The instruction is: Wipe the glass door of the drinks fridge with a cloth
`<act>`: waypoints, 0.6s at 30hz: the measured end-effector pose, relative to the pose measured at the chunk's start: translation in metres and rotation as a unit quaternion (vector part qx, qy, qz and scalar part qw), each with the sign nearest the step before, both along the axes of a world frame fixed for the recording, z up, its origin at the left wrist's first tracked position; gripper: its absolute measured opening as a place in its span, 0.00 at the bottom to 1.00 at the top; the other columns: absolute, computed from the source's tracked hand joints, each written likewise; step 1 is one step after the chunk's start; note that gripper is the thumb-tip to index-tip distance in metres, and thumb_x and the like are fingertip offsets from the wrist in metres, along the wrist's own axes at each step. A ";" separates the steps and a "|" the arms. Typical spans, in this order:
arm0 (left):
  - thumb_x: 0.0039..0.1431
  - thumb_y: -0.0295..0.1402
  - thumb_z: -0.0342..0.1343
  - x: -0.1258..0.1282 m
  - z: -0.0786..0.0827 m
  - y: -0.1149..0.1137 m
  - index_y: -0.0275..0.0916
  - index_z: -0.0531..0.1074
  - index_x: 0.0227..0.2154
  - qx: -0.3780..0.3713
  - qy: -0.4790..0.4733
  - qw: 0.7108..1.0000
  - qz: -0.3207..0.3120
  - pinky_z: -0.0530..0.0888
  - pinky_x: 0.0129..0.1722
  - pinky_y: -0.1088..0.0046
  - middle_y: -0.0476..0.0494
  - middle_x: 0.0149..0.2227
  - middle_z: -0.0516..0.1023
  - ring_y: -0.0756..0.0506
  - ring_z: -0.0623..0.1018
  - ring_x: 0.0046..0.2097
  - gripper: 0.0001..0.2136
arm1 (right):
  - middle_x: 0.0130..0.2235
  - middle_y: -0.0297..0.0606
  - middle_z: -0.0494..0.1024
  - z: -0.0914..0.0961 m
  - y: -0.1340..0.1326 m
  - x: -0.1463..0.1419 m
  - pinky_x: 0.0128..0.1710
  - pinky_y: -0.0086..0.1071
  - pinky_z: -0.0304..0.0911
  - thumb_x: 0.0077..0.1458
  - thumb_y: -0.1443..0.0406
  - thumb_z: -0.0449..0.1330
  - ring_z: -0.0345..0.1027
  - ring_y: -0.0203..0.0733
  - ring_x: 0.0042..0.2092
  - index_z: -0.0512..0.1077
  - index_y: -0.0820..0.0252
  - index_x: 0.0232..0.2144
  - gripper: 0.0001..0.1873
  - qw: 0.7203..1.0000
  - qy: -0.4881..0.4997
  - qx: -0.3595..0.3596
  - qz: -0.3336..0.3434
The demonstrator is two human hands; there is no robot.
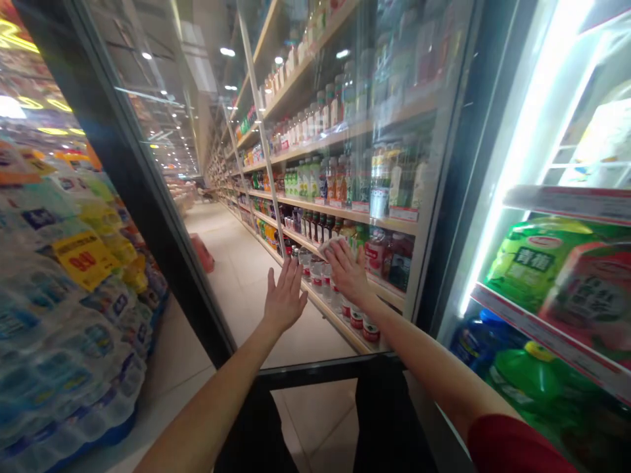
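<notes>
A swung-open glass fridge door with a black frame stands in front of me. My left hand lies flat on the glass, fingers stretched out and holding nothing. Just to its right, my right hand presses a small pale cloth against the same pane, and the cloth shows above the fingertips. Both forearms reach up from the bottom of the view, the right one in a red sleeve.
Through the glass I see a long aisle with shelves of bottled drinks. The lit fridge interior on the right holds green bags and bottles. Stacked water-bottle packs stand at the left. The door's bottom frame bar crosses low in the view.
</notes>
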State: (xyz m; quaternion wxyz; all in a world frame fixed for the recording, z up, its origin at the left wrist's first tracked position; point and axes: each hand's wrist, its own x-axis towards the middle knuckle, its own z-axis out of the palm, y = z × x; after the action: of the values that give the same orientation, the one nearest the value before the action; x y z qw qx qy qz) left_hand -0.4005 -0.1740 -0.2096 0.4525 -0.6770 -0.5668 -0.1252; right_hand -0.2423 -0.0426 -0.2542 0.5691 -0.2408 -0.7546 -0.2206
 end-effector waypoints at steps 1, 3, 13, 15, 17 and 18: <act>0.62 0.35 0.46 0.004 0.000 0.002 0.29 0.57 0.61 -0.001 0.007 1.000 -0.004 0.39 0.66 0.52 0.27 0.63 0.58 0.39 0.54 0.67 0.26 | 0.60 0.49 0.65 -0.003 -0.001 0.001 0.65 0.55 0.23 0.58 0.69 0.51 0.44 0.47 0.67 0.63 0.60 0.58 0.25 1.000 0.006 0.000 -0.004; 0.62 0.35 0.46 0.010 -0.001 0.005 0.29 0.58 0.60 -0.009 0.024 1.000 -0.015 0.40 0.66 0.52 0.28 0.63 0.59 0.40 0.54 0.67 0.25 | 0.59 0.48 0.67 -0.014 -0.004 0.003 0.65 0.54 0.23 0.58 0.70 0.51 0.45 0.46 0.67 0.65 0.60 0.57 0.24 1.000 0.001 0.004 -0.004; 0.62 0.35 0.46 0.042 0.008 0.032 0.29 0.57 0.61 -0.028 0.039 0.997 -0.052 0.43 0.65 0.50 0.28 0.63 0.57 0.39 0.54 0.67 0.26 | 0.62 0.50 0.62 -0.004 0.015 0.035 0.65 0.55 0.32 0.59 0.69 0.48 0.41 0.47 0.68 0.62 0.61 0.58 0.25 0.992 0.103 -0.035 -0.058; 0.62 0.35 0.47 0.049 0.009 0.037 0.29 0.57 0.61 -0.029 0.040 0.997 -0.065 0.43 0.65 0.50 0.28 0.63 0.58 0.39 0.53 0.67 0.26 | 0.61 0.50 0.63 -0.012 0.014 0.036 0.65 0.54 0.33 0.59 0.68 0.48 0.42 0.47 0.68 0.62 0.61 0.58 0.24 0.992 0.104 -0.023 -0.066; 0.61 0.35 0.46 0.056 0.009 0.042 0.29 0.56 0.61 -0.030 0.040 0.996 -0.080 0.43 0.65 0.51 0.28 0.63 0.58 0.39 0.52 0.67 0.26 | 0.60 0.49 0.65 -0.021 0.014 0.038 0.65 0.53 0.33 0.59 0.68 0.49 0.43 0.47 0.67 0.62 0.60 0.59 0.25 0.993 0.097 -0.021 -0.065; 0.61 0.35 0.46 0.059 0.009 0.044 0.30 0.56 0.62 -0.031 0.038 0.995 -0.084 0.42 0.65 0.51 0.29 0.63 0.58 0.40 0.52 0.67 0.27 | 0.60 0.49 0.65 -0.023 0.015 0.039 0.65 0.54 0.33 0.59 0.68 0.49 0.44 0.47 0.67 0.61 0.59 0.60 0.25 0.993 0.097 -0.023 -0.062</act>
State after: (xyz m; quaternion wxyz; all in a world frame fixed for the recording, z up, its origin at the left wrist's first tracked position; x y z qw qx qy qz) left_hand -0.3414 -0.1300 -0.2004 0.4410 -0.7398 -0.4940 -0.1190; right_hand -0.2030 -0.0275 -0.2771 0.6190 -0.3202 -0.6847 -0.2132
